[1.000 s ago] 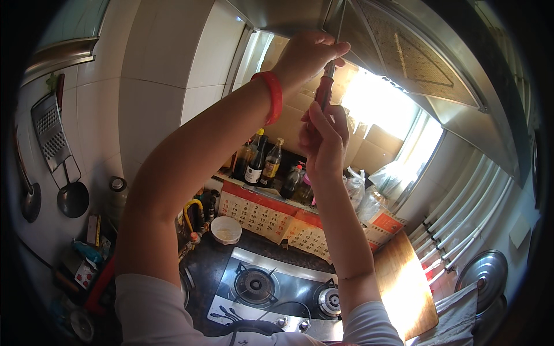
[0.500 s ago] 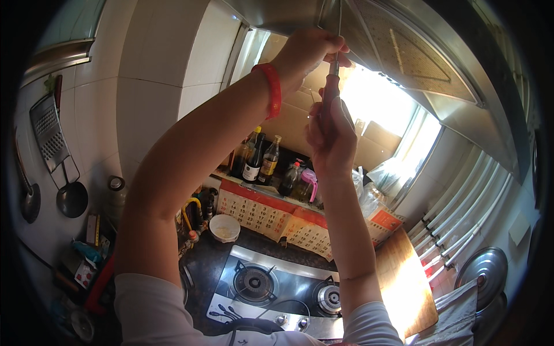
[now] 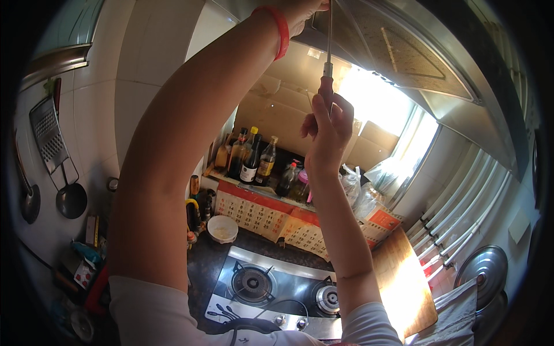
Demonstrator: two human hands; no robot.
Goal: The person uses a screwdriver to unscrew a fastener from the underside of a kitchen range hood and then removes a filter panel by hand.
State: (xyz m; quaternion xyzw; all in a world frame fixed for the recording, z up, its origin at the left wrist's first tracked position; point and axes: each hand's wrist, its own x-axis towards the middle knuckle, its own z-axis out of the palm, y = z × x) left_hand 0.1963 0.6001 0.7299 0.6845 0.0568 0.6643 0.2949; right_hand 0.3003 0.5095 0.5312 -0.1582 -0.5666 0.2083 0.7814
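Observation:
Above the stove, my right hand (image 3: 330,135) is raised and closed around the red-brown handle of a long screwdriver (image 3: 326,85). Its thin metal shaft points up to the underside of the range hood (image 3: 398,46), and the tip lies beyond the upper edge. My left hand (image 3: 301,10) reaches higher, with a red band on its wrist. Its fingers are bent together beside the upper shaft, partly cut off by the picture's edge. What they pinch is hidden.
Below stands a two-burner gas stove (image 3: 254,282), with a white bowl (image 3: 223,229) behind its left corner. Sauce bottles (image 3: 250,164) line the ledge under the bright window. A wooden board (image 3: 407,282) leans at right; a grater (image 3: 47,130) and ladles hang at left.
My left hand has moved up from the lower shaft, partly out of view. My right hand has shifted slightly, its fingers regripping the screwdriver handle lower down, and more of the shaft shows.

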